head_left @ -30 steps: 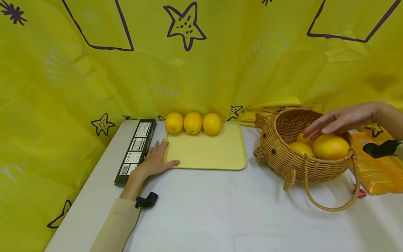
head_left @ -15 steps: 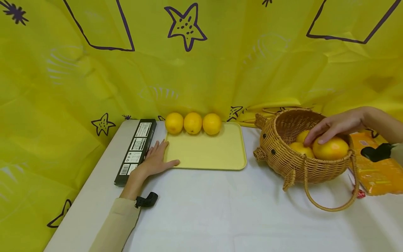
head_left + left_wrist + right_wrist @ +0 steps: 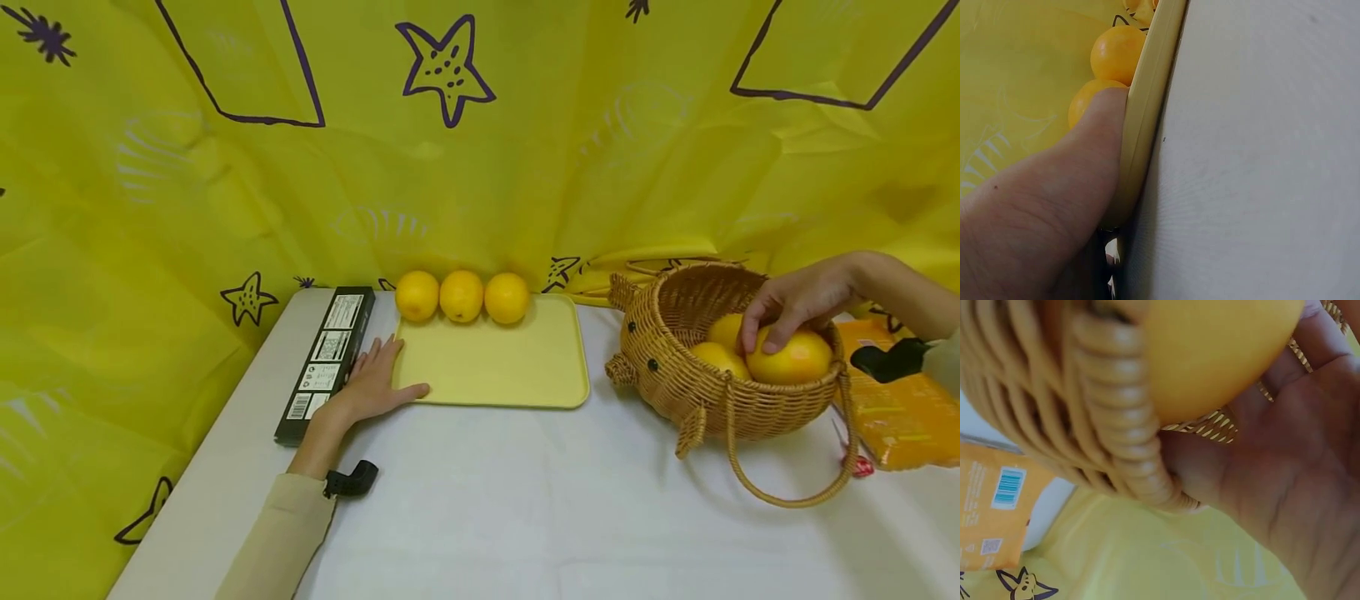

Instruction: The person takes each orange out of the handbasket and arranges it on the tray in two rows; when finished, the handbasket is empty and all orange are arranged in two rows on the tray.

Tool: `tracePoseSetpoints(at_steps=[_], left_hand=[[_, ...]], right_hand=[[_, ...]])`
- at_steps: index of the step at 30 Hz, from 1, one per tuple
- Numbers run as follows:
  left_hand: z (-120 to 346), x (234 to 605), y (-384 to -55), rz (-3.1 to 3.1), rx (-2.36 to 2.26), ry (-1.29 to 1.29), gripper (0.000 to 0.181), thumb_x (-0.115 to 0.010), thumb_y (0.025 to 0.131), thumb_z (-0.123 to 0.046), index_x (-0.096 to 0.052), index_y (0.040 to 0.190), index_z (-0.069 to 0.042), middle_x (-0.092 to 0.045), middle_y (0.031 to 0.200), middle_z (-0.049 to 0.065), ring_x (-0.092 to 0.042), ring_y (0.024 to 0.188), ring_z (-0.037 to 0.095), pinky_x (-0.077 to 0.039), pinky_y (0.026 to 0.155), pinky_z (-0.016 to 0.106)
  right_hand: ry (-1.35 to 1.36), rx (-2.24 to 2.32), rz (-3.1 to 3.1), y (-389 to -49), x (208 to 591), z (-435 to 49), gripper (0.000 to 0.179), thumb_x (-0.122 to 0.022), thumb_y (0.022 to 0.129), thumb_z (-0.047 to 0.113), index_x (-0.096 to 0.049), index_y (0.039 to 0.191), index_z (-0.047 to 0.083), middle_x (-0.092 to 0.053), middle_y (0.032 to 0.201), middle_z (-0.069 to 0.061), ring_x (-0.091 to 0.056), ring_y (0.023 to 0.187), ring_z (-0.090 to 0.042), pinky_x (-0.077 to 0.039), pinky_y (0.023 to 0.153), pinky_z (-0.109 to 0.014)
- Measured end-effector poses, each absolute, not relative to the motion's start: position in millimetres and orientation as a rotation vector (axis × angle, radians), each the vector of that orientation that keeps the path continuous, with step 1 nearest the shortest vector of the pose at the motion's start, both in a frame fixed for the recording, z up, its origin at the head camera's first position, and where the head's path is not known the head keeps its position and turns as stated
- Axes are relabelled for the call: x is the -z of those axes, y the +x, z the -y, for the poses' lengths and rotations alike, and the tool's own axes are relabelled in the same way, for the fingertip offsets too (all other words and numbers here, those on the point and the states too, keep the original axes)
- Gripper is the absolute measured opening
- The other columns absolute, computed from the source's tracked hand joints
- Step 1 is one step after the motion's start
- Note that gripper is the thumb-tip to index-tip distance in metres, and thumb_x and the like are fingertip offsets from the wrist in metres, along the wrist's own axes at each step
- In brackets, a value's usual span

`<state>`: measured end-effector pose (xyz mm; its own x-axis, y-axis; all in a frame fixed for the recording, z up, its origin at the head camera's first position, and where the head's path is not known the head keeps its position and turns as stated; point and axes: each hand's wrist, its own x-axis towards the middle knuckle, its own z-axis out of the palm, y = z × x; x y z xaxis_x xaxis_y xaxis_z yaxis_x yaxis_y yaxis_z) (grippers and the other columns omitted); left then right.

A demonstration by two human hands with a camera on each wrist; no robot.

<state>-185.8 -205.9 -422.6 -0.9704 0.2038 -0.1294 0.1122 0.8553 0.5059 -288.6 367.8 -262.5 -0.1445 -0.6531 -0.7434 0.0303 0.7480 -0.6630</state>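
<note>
My right hand (image 3: 804, 302) reaches into the wicker basket (image 3: 678, 392), shaped like a pig, and grips a large orange (image 3: 797, 360) with fingers bent over its left side and the thumb on its near face. In the right wrist view that orange (image 3: 1216, 356) fills the space between palm and rim. Two more oranges (image 3: 718, 357) lie partly hidden beside it. My left hand (image 3: 371, 385) rests with spread fingers at the left edge of the yellow tray (image 3: 495, 375), thumb along its front rim. Three oranges (image 3: 462, 297) stand in a row at the tray's back.
Left of the tray lies a long black box (image 3: 324, 367), close to the left hand. An orange packet (image 3: 900, 408) and a small red-wrapped candy (image 3: 862, 467) lie right of the basket. The basket's handle (image 3: 795, 502) hangs down in front. A yellow curtain (image 3: 525, 167) hangs behind the table.
My right hand has come down into the basket and its fingers have closed on the large orange. The left hand stays at the tray; the three oranges there have not moved.
</note>
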Motion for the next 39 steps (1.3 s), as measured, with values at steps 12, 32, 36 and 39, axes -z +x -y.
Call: tracePoseSetpoints(at_steps=[12, 32, 36, 39], left_hand=[[208, 424, -185, -2.866, -0.741, 0.233, 0.098, -0.062, 0.085, -0.058, -0.018, 0.153, -0.003, -0.013, 0.163, 0.019, 0.0, 0.151, 0.041, -0.002, 0.12, 0.061], [208, 425, -186, -2.855, -0.74, 0.227, 0.099, -0.062, 0.085, -0.059, -0.018, 0.154, -0.003, -0.012, 0.163, 0.02, 0.001, 0.151, 0.04, -0.001, 0.12, 0.061], [207, 424, -186, -2.854, -0.741, 0.238, 0.098, -0.062, 0.085, -0.058, -0.018, 0.153, -0.002, -0.012, 0.163, 0.02, 0.0, 0.151, 0.041, -0.001, 0.12, 0.061], [207, 423, -186, -2.854, -0.738, 0.243, 0.098, -0.061, 0.086, -0.058, -0.018, 0.154, -0.002, -0.011, 0.163, 0.02, 0.001, 0.151, 0.041, -0.001, 0.12, 0.061]], right_hand=[[-0.611, 0.81, -1.774, -288, 241, -374, 0.04, -0.037, 0.104, 0.006, -0.045, 0.142, 0.002, -0.057, 0.134, 0.018, -0.062, 0.114, -0.014, -0.056, 0.091, -0.037], [-0.756, 0.945, -2.471, -248, 256, -337, 0.037, -0.049, 0.101, 0.011, -0.056, 0.137, 0.009, -0.061, 0.124, 0.021, -0.057, 0.074, -0.015, -0.052, 0.06, -0.029], [-0.746, 0.936, -2.506, -244, 257, -337, 0.037, -0.051, 0.1, 0.012, -0.056, 0.137, 0.012, -0.059, 0.125, 0.022, -0.057, 0.073, -0.014, -0.05, 0.059, -0.028], [-0.78, 0.85, -2.551, -238, 256, -336, 0.04, -0.051, 0.1, 0.014, -0.053, 0.14, 0.018, -0.051, 0.133, 0.027, -0.056, 0.098, 0.005, -0.05, 0.072, -0.02]])
